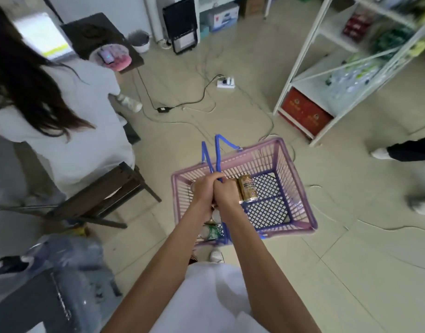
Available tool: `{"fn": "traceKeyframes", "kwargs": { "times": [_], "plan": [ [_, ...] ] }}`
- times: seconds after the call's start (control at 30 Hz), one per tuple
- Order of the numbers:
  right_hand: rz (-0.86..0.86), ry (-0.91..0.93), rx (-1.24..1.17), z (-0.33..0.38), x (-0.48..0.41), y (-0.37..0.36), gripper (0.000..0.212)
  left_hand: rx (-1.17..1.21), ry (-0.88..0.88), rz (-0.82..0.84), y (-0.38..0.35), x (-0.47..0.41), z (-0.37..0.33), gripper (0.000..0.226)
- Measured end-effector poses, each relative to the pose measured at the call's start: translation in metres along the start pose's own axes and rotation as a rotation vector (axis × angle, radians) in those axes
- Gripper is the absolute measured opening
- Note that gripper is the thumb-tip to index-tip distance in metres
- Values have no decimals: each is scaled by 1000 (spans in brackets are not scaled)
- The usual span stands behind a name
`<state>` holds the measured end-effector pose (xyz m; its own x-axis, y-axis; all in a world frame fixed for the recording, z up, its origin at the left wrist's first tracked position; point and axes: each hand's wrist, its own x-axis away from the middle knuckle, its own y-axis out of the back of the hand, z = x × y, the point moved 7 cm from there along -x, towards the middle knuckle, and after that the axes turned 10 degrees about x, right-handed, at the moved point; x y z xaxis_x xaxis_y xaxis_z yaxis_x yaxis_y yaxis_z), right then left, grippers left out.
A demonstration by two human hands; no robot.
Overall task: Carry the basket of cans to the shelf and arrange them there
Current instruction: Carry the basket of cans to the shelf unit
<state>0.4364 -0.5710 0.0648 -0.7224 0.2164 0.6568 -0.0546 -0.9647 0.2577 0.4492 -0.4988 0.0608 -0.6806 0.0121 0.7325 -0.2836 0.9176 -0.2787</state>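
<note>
- Your forearms rose from the white shirt at the bottom edge and met over the load, so that two arms shared its weight.
- Person in a pale top [81, 116]: stood at far left beside a dark wooden stool [105, 195], near your path.
- Left hand [205, 188]: fingers curled tight round the blue handles [218, 150], gathered into one bundle.
- Right hand [227, 192]: closed on the same handles, pressed against the left; the paired grip probably kept the load from swinging.
- Basket [298, 186]: rectangular pink plastic lattice with a blue mesh floor, hanging clear of the tiled floor and tilted.
- Gold can [248, 188]: smooth metal cylinder lying on its side just right of your hands; a green can [212, 230] showed under your wrists, and others were mostly hidden.
- Cables [201, 97]: thin dark and white cords trailing across the tiles ahead, a likely trip risk.
- Shelf [300, 58]: white metal frame at upper right, well apart from the basket, with a red carton [305, 114] on its lowest tier; the carrying stage seemed unfinished.
</note>
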Motion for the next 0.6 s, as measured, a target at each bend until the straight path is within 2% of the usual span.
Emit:
{"fn": "traceKeyframes", "kwargs": {
  "times": [0.2, 0.4, 0.6],
  "plan": [
    [-112, -51, -113, 16, -67, 60, 60, -78, 37, 98, -89, -46, -10, 21],
    [-230, -135, -42, 67, -148, 101, 57, -127, 124, 154, -159, -119, -44, 15],
    [-304, -211, -1, 129, -231, 128, 41, -170, 146, 206, -221, -191, -103, 19]
  ]
}}
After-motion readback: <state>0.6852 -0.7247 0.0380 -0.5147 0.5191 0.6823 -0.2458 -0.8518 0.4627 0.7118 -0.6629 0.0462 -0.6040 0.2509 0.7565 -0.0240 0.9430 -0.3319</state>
